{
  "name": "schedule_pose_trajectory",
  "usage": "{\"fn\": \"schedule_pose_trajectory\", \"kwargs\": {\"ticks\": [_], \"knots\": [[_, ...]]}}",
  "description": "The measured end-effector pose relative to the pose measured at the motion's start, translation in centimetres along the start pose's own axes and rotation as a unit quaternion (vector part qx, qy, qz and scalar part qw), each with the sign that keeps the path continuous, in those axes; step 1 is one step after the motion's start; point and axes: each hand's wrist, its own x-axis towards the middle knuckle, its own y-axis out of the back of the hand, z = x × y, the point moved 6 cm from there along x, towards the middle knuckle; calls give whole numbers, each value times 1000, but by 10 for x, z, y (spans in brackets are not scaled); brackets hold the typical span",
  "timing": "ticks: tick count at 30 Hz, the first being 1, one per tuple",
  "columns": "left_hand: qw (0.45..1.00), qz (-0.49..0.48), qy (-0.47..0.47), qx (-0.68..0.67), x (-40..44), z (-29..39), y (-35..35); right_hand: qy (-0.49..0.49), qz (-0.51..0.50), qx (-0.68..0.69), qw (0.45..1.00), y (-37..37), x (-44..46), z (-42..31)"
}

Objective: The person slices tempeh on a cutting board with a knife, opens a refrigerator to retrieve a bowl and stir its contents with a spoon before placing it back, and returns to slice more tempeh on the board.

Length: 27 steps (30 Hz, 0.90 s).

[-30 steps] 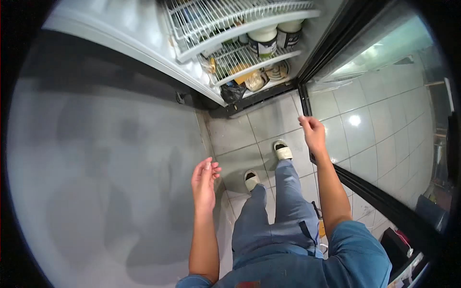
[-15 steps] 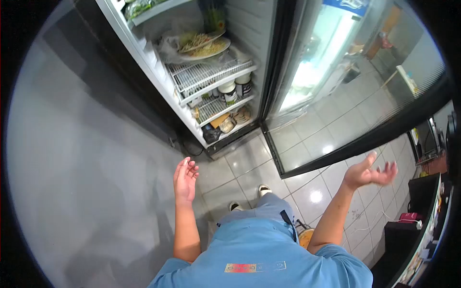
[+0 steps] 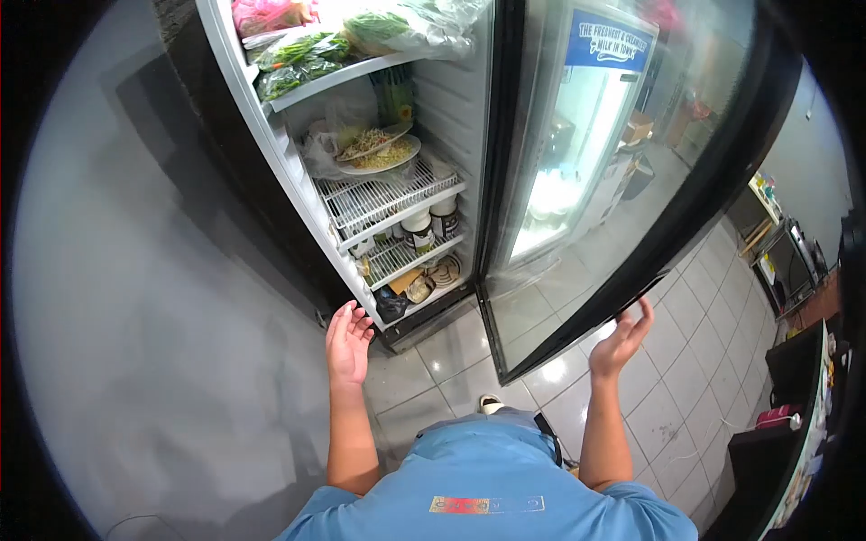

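A glass-door fridge (image 3: 262, 135) stands in front of me with its black-framed door (image 3: 622, 302) swung out to the right. My right hand (image 3: 617, 346) is at the outer edge of that door, fingers stretched up; they appear to touch the frame, though the exact contact is unclear. On the other side, my left hand (image 3: 349, 344) hangs in the air below the fridge's lower left corner, palm up, fingers loosely apart and holding nothing. Inside the fridge, plates of shredded food (image 3: 383, 153) sit on a wire shelf (image 3: 361, 203), partly wrapped in clear plastic.
Bagged greens (image 3: 307, 56) and a pink bag (image 3: 271, 13) fill the upper shelf. Lower down are jars (image 3: 418, 233) and a black bag (image 3: 391, 305). A grey wall (image 3: 162, 361) rises at left, tiled floor (image 3: 667, 397) lies below, and a black counter (image 3: 753, 460) stands at right.
The door has swung a little inward. My right hand has moved left to its edge, while my left hand stays nearly in place. The view has tilted up, showing more of the upper shelf.
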Motion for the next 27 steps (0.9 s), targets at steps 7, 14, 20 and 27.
{"fn": "schedule_pose_trajectory", "kwargs": {"ticks": [7,14,20,27], "knots": [[1000,-1,-24,-2,-15,13,-8,9,-169,79,982,-65,-32,-50],[996,-9,-57,75,-21,29,-14,-11,-242,102,965,-113,-33,-47],[990,-85,-73,90,-15,37,-23,-101,-269,54,956,-111,-44,-35],[981,-35,-89,171,31,30,-26,-101,-218,-18,971,-94,-47,-13]]}}
